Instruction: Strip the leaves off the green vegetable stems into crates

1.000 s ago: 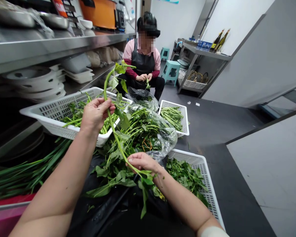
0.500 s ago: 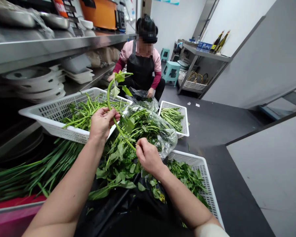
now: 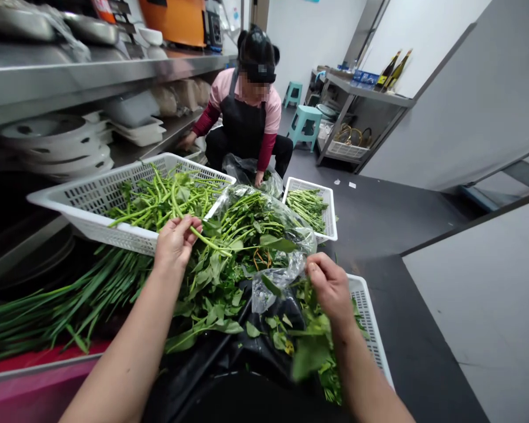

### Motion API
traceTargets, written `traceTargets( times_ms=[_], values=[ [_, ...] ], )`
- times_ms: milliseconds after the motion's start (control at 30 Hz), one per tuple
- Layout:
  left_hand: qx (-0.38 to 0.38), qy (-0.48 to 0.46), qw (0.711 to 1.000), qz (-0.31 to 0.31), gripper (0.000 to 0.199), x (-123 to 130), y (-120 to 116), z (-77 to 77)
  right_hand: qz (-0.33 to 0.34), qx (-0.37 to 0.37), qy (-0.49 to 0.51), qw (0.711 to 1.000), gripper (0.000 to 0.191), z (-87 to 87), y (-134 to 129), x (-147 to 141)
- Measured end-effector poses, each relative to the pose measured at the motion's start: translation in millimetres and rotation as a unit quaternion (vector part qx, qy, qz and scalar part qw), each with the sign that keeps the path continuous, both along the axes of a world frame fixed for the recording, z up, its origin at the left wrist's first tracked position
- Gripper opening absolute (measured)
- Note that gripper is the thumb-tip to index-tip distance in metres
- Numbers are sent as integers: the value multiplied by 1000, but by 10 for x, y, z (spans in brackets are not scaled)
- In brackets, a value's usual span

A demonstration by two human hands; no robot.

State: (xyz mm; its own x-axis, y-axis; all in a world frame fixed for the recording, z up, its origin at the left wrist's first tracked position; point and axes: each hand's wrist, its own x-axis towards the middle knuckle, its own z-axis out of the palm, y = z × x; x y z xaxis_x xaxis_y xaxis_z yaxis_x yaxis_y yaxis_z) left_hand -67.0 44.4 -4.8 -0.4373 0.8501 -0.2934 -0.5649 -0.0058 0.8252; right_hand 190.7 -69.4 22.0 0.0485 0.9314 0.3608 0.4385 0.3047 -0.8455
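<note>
My left hand is closed in a pinch on a water spinach stem, by the near rim of a white slotted basket with cut stems in it. My right hand grips a piece of leafy water spinach top, its leaves hanging blurred below the fist. That hand is over a second white basket with loose leaves. Between my hands lies a heap of water spinach, partly inside a clear plastic bag.
Long green scallion-like leaves lie at the left. A co-worker squats opposite, one hand at a plastic bag. A small white basket of green stalks stands beyond the heap. Steel shelving runs along the left; a turquoise stool stands behind.
The long stem between my hands has come apart. My right hand has moved right with the leafy part; my left has lowered slightly with the stem. The co-worker leans further down.
</note>
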Motion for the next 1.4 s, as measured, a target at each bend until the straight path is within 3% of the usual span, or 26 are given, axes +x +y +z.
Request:
traceTargets(
  times_ms=[100,167,233,300,367,433,500,567,633,700,900,1067,1200,1300,1400],
  values=[
    [24,16,1000,-6,23,-69,-61,66,101,-171,-77,977,27,24,-154,545],
    [42,20,999,-3,23,-95,-85,103,139,-260,-128,947,29,-97,-250,890],
    [58,20,998,-9,23,-89,-107,111,122,-327,-184,919,30,-297,-330,1153],
    [54,19,998,-27,22,-36,-139,89,40,-347,-246,904,22,-498,-365,1251],
    [28,17,998,-55,19,64,-184,49,-36,-301,-270,914,19,-614,-336,1123],
    [8,15,996,-87,15,193,-240,4,-28,-209,-220,952,28,-604,-249,782],
    [-10,12,993,-117,13,315,-304,-33,59,-104,-143,982,28,-499,-127,333],
    [-29,7,990,-140,13,401,-371,-53,173,-48,-140,974,32,-379,0,-83],
    [-48,0,987,-154,13,443,-431,-57,282,-70,-143,946,19,-314,97,-376],
    [-64,-11,983,-169,15,457,-478,-57,345,-104,-132,923,17,-325,141,-542],
    [-82,-38,975,-204,12,546,-557,-165,243,-7,-208,948,17,-545,127,-791],
    [-67,-28,967,-243,17,600,-581,-278,94,-25,-81,992,19,-595,193,-860],
    [-63,58,971,-222,16,503,-539,-257,142,-84,12,986,16,-544,156,-779],
    [-69,243,936,-244,18,409,-576,-157,187,-164,121,961,18,-492,145,-719],
    [30,387,895,-220,26,383,-703,-5,187,-209,201,938,21,-403,219,-676]
  ],
)
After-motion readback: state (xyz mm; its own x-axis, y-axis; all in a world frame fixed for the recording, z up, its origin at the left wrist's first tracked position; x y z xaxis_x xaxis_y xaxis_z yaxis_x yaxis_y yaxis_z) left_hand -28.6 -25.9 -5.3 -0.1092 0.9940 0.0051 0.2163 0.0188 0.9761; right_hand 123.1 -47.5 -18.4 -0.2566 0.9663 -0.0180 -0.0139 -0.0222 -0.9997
